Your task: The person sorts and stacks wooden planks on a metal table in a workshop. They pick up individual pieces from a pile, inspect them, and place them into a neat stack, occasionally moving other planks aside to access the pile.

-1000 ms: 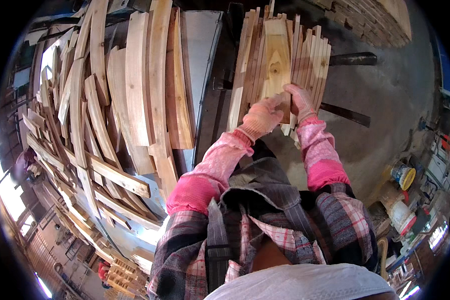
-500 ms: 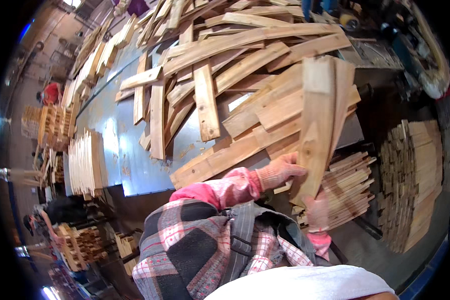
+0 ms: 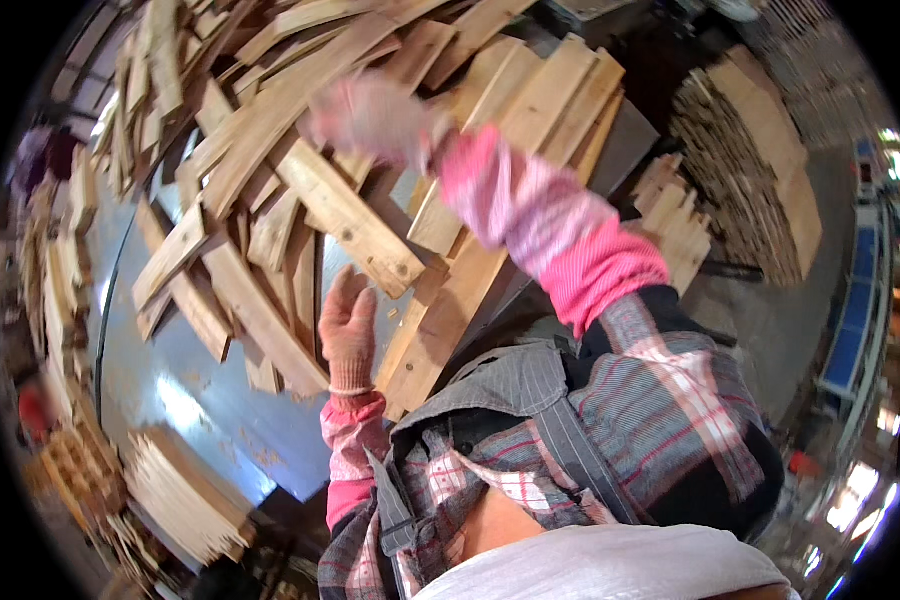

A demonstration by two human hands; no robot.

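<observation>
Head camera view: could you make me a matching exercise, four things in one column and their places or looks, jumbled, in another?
1. right hand
2. left hand
3. metal table
4. stack of pale boards

A. at the picture's lower left
B. shiny, beneath the loose planks
C. blurred, over the loose planks
D. lower in the picture than the other hand

Pairs: 1-C, 2-D, 3-B, 4-A
</observation>
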